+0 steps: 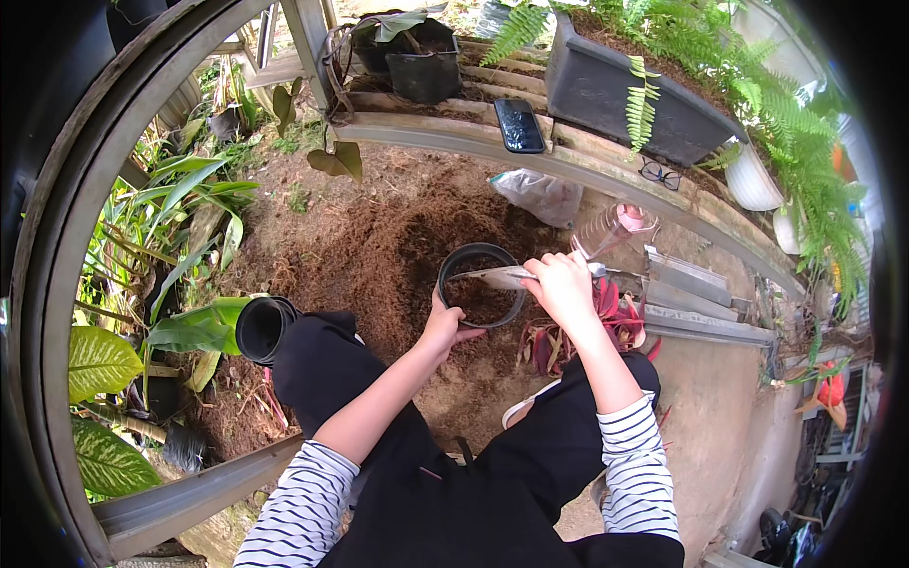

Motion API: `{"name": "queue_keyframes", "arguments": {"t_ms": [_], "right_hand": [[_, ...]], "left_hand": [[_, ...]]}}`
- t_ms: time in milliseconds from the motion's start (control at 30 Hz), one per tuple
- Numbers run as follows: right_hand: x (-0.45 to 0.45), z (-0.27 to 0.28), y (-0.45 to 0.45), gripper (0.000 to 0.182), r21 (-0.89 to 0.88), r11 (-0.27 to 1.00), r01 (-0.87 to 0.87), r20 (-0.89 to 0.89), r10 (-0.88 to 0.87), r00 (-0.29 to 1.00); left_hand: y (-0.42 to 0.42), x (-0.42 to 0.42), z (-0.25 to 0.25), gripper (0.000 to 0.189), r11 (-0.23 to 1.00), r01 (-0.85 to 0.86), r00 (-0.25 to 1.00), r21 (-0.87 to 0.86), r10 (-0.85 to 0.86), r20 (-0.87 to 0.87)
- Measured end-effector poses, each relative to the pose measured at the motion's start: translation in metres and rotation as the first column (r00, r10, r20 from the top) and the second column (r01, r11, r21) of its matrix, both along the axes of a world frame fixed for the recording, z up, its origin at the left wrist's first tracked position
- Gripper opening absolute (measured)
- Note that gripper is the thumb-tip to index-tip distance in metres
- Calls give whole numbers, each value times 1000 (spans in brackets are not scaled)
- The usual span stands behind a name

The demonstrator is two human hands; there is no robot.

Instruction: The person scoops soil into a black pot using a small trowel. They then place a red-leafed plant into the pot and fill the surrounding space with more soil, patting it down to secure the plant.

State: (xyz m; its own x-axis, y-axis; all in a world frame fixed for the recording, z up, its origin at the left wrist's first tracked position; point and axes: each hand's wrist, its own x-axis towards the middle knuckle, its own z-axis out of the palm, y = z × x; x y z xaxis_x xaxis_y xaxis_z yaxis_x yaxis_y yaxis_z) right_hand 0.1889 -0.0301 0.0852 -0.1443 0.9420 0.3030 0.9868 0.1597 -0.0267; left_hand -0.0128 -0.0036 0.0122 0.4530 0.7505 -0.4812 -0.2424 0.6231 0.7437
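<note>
My left hand (447, 325) grips the near-left rim of a round black plastic plant pot (513, 312), tilted so that its inside shows. Brown soil (483, 297) lies within the pot. In my right hand (562, 287) is a hand trowel (497, 277), its pale blade reaching over the rim into the pot. Behind the pot spreads a heap of loose brown potting mix (383, 245) on the ground. Uprooted plants with dark red leaves (550, 341) lie below my right wrist.
Nested black pots (261, 330) sit by my left knee. A clear plastic bottle (607, 228) and a whitish plastic bag (540, 195) lie beyond the pot. On the ledge are a phone (519, 126), eyeglasses (660, 173) and a long planter of ferns (632, 99). Metal channels (699, 319) lie right.
</note>
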Motion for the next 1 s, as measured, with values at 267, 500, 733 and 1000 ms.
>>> {"name": "queue_keyframes", "arguments": {"t_ms": [267, 500, 733, 1000], "right_hand": [[7, 19, 1, 17, 167, 985, -43, -214, 79, 974], [3, 9, 0, 18, 128, 992, -4, -80, 14, 997], [5, 16, 0, 20, 236, 956, 175, -76, -162, 984], [6, 16, 0, 22, 116, 974, 196, -226, -166, 960]], "left_hand": [[6, -4, -1, 72, 997, -69, 998, 22, 68, 18], [3, -5, 1, 72, 997, -63, 998, 49, 63, -1], [2, -4, 5, 80, 999, -52, 998, -2, 52, 19], [3, -10, -1, 74, 993, -112, 990, -34, 114, 77]]}}
